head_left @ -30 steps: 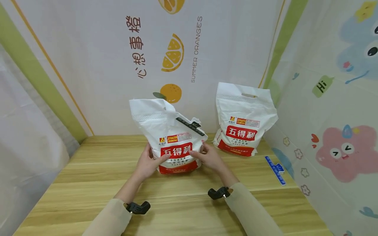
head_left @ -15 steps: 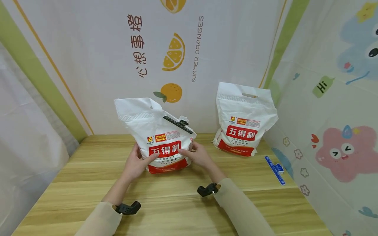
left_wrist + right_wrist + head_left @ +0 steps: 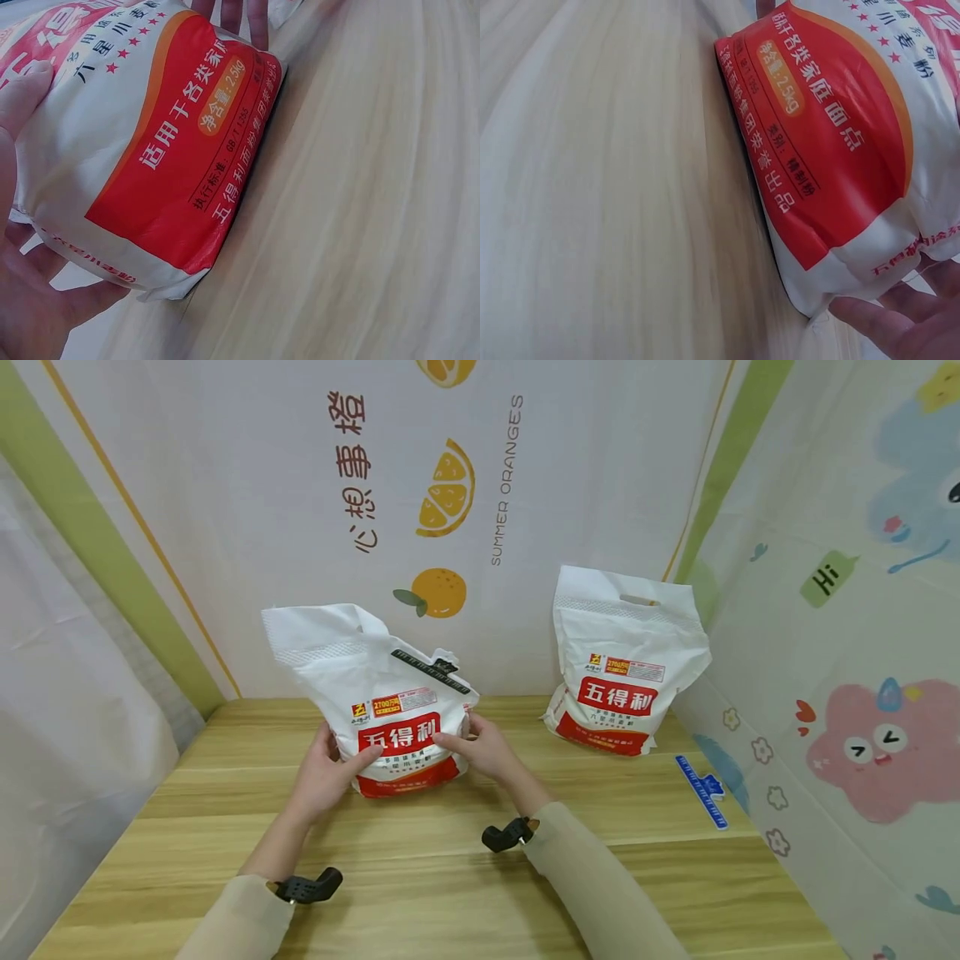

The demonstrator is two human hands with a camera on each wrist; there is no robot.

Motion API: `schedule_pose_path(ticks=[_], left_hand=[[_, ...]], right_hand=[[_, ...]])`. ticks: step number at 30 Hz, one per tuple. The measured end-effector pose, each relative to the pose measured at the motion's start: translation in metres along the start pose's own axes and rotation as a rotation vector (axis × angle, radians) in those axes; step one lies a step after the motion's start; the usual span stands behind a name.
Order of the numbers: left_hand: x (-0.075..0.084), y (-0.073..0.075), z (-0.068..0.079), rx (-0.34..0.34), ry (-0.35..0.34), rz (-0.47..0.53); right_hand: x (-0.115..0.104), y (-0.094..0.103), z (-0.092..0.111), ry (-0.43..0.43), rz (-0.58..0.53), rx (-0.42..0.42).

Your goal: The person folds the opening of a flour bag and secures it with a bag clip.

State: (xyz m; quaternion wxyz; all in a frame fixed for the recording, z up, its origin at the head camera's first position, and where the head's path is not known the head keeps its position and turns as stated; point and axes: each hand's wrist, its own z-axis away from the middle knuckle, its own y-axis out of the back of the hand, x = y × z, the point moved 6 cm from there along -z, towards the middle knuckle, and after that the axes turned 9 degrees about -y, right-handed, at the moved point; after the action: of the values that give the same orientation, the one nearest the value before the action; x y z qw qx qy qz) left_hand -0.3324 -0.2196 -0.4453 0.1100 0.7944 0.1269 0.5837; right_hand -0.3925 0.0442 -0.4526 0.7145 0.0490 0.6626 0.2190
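Note:
A white and red flour bag (image 3: 405,739) leans to the left at the back of the table. My left hand (image 3: 322,777) holds its left side, thumb across the front and fingers at the side. On the other side, my right hand (image 3: 487,750) grips it in the same way. A black and white sealing clip (image 3: 431,671) slants over the bag's upper right corner. Both wrist views show the red lower panel close above the wood, with the left hand's fingers (image 3: 86,300) and the right hand's fingers (image 3: 877,319) at the bag's lower sides. Whether the base touches the table cannot be told.
A second flour bag (image 3: 630,647) with a handle slot stands at the back right. In front of it a blue clip (image 3: 701,792) lies on the wooden table (image 3: 420,877). Printed cloth (image 3: 247,485) hangs behind and along both sides.
Both hands have moved the held flour bag leftward along the table, away from the second bag. The clip on its corner has travelled with it; the other bag and blue clip stay put.

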Motion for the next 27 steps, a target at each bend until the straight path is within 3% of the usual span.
schedule_pose_path(ticks=[12,27], left_hand=[[-0.009,0.024,-0.001,0.032,0.015,-0.022],[-0.025,0.047,-0.013,0.083,0.067,-0.009]], right_hand=[[-0.011,-0.024,-0.015,0.022,-0.020,0.009],[-0.026,-0.043,-0.029,-0.027,-0.026,0.133]])
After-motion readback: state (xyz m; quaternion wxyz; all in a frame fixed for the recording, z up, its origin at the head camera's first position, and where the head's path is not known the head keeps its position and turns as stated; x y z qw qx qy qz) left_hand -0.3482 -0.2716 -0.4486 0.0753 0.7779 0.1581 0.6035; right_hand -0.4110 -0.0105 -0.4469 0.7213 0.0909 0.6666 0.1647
